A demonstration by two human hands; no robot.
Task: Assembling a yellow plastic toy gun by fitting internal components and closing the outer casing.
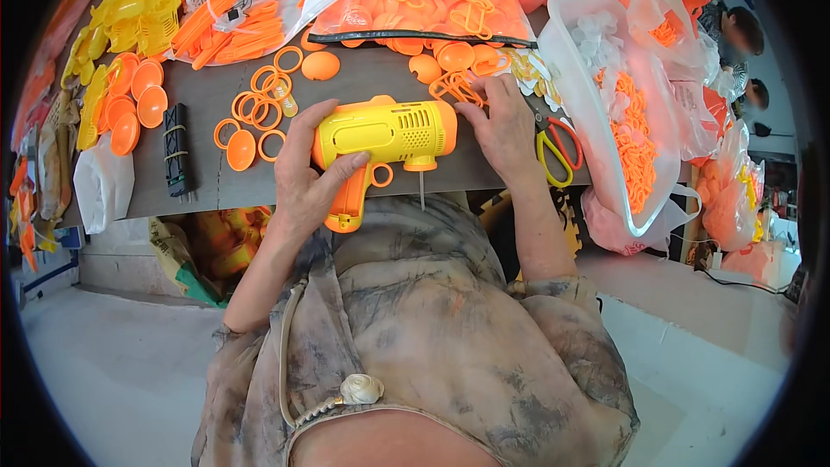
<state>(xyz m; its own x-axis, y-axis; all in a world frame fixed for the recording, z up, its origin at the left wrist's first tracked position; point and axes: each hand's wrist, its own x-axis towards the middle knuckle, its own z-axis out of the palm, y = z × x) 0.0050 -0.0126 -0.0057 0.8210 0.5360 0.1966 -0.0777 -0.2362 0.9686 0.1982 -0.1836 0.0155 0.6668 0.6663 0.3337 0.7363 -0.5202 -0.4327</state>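
Note:
A yellow and orange toy gun (378,134) lies on its side over the table's near edge, its orange handle hanging down. My left hand (303,164) is wrapped around its rear end, thumb across the body. A thin metal rod (422,190) points down from an orange collar under the barrel. My right hand (501,125) is beside the orange front end, thumb close to it and fingers apart. Orange triangular clips (454,86) lie by its fingertips; whether it touches one is unclear. Several orange rings (248,111) and an orange cup (241,150) lie left of the toy.
Scissors with red and yellow handles (553,156) lie right of my right hand. A white tub (644,223) of orange clips stands at the right. A clear bag (363,13) of orange parts fills the back. A dark banded bundle (175,151) and orange cups (125,134) are at left.

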